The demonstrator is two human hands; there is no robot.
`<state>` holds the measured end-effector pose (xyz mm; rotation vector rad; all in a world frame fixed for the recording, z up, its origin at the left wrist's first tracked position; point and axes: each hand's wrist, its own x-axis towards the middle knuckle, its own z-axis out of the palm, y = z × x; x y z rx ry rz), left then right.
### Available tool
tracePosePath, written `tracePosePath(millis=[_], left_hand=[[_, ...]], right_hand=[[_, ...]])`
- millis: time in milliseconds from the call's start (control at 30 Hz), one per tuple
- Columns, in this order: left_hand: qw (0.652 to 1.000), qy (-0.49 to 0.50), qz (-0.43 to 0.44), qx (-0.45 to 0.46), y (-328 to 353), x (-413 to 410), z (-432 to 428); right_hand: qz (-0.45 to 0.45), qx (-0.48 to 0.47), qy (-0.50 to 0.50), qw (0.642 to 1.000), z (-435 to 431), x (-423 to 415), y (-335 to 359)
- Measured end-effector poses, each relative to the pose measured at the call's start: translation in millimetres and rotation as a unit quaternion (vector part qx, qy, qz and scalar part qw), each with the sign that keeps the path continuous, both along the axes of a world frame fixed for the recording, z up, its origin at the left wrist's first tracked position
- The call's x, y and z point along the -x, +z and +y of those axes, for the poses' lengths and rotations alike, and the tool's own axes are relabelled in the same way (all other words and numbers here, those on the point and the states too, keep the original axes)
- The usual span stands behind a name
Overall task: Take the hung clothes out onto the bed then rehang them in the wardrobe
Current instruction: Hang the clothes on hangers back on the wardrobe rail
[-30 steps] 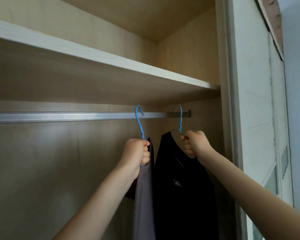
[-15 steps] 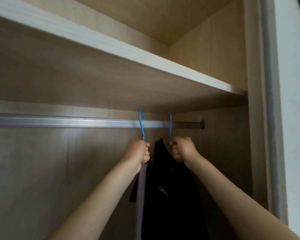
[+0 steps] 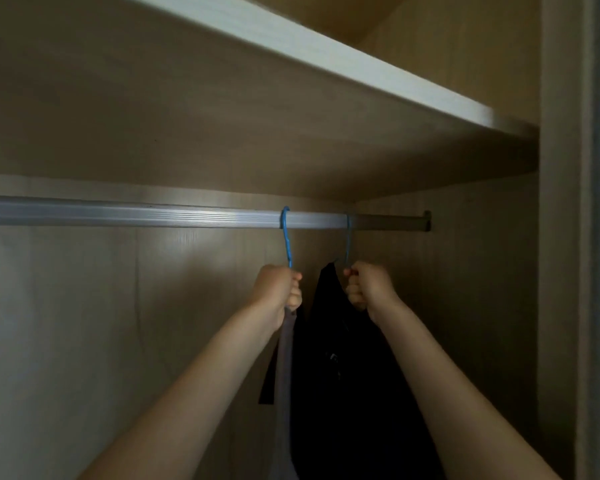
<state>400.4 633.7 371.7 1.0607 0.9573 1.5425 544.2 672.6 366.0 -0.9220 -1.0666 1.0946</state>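
Head view: compared with a second ago, the left hanger's hook (image 3: pixel 285 233) now sits over the rail (image 3: pixel 153 215); back then its open hook was in front of the rail, not yet seated. The right hanger's hook (image 3: pixel 348 237) was already on the rail and remains there. The camera has also come closer and tilted, so the white door and wall seen at the right earlier have gone from sight, leaving only the wardrobe's side panel (image 3: pixel 558 237).

The left hand (image 3: pixel 278 289) is clenched around the neck of the left hanger, just under the hook, with a grey garment (image 3: pixel 284 375) hanging edge-on below the fist. The right hand (image 3: pixel 368 285) is clenched on the neck of the right hanger, which carries a black garment (image 3: pixel 354 393) with a small pale mark on its front. The two fists are near each other, the black garment's shoulder rising between them.

Counted: two hands, two blue hangers, two garments, one metal rail, one shelf (image 3: pixel 326 53) above it. Both garments hang inside the wardrobe toward the right end of the rail, the grey one just left of the black one and touching or nearly touching it; which cannot be told in the dim light. The rail's left stretch carries nothing.
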Motion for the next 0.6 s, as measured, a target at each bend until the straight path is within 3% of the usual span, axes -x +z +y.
tracePosePath(millis=[367, 600], left_hand=[[0.999, -0.021, 0.049, 0.002, -3.5, -24.3, 27.5], [0.996, -0.087, 0.027, 0.024, -0.6, -49.3, 47.3]], right_hand=[[0.006, 0.029, -0.007, 1.000, 23.9, -50.0, -5.6], [-0.004, 0.036, -0.048, 0.998, 38.1, -71.2, -10.3]])
